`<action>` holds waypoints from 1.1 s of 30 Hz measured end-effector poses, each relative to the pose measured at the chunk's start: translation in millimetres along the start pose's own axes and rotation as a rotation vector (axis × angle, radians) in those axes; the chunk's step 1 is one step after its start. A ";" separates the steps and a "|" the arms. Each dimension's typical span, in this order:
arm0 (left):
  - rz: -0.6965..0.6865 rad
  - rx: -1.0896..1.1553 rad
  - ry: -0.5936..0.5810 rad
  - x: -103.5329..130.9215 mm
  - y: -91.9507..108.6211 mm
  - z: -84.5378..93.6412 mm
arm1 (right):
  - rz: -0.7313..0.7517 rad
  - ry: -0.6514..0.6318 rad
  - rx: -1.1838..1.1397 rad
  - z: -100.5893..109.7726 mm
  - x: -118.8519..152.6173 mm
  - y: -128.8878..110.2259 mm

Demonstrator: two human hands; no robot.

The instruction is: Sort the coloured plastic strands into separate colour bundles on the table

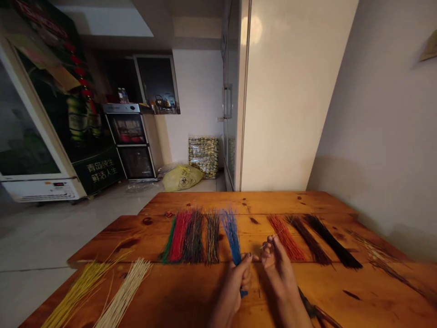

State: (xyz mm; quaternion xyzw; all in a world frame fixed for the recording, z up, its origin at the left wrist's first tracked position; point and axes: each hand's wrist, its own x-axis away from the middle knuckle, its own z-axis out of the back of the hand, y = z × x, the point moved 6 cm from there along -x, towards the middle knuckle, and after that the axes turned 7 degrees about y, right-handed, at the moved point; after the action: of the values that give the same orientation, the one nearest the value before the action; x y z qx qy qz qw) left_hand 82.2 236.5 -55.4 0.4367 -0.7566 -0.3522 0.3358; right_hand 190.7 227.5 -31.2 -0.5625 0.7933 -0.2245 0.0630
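My left hand (241,275) is closed around the lower part of a bundle of thin blue strands (232,234). The bundle's loose tips fan out away from me, and a short end shows below the fist. Just to the right, my right hand (275,264) is raised with thumb and fingers pinched together. A thin pale strand (281,232) shows at its fingertips. Beyond that hand lies an orange-red bundle (286,238). Left of the blue strands lie a mixed dark-and-yellow bundle (212,237), a dark multicoloured one (193,237), a red one (180,237) and a green one (169,241).
A brown bundle (310,240), a black bundle (332,241) and loose strands (385,257) lie rightward on the wooden table (164,291). Yellow strands (82,291) and cream strands (124,291) lie front left. A dark-handled tool (314,312) is partly behind my right forearm.
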 end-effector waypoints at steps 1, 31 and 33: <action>-0.006 -0.024 0.002 1.7 0.4 -1.7 | -0.010 0.006 0.011 -0.2 0.8 0.8; 0.113 0.324 -0.052 -4.9 -1.5 2.4 | 0.448 0.066 0.842 -6.4 5.3 5.0; 0.109 0.335 -0.045 -4.4 -1.0 4.0 | 0.559 0.188 0.811 -2.8 10.2 -10.2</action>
State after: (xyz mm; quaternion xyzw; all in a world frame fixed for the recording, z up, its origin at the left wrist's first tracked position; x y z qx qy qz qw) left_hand 81.1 241.0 -59.2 0.4368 -0.8346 -0.2120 0.2600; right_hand 194.9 216.1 -22.8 -0.2359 0.7649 -0.5388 0.2626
